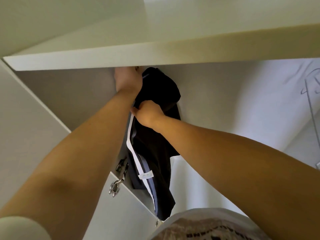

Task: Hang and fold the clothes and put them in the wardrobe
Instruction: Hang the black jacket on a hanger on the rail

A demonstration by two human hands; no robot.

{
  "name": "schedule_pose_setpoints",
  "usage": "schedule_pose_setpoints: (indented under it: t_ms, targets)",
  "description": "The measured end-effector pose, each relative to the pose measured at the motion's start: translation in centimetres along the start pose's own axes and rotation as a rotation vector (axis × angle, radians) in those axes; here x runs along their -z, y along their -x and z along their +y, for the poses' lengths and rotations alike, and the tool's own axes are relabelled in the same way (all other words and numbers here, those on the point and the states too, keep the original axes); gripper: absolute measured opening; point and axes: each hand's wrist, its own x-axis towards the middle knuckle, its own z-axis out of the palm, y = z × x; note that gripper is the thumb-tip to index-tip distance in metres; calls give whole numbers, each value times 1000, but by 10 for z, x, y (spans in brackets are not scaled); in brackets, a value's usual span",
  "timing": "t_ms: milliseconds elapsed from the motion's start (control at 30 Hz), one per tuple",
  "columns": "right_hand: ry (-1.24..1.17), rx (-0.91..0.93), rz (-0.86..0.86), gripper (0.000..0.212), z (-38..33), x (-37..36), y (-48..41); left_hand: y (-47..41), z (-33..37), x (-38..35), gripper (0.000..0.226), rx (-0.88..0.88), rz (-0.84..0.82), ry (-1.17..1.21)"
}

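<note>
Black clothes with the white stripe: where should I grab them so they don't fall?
Best take the black garment near its top, just under the shelf, coming from the front and below. It hangs long and limp, so a low grip only tugs loose cloth. The right hand pinches its striped edge up high.

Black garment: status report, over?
Left hand up under shelf, fingers hidden. Right hand pinches black garment by its striped edge. Shelf hides the garment's top.
</note>
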Motion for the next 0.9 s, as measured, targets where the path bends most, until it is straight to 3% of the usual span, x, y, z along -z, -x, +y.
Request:
schedule_pose_setpoints:
  t_ms: [267, 333, 467, 667, 767, 900]
  targets:
    - [-95, 13, -71, 53, 7, -1, 9, 14, 9, 17, 38, -34, -9, -239]
    - [-138, -26, -65, 58, 19, 7, 13, 23, 22, 13, 41, -73, -34, -197]
    - [-211, -158, 48, 43, 44, 35, 24, 48, 58, -9, 43, -193, -180, -98]
    - [-69, -204, 436, 24, 92, 99, 68, 92, 146, -54, 43, -342, -461, 256]
    - [27, -292, 619, 14, 112, 131, 102, 112, 197, -72, 32, -185, -634, 635]
    - [252, -421, 721, 29, 126, 160, 153, 135, 257, -89, 25, -144, -836, 738]
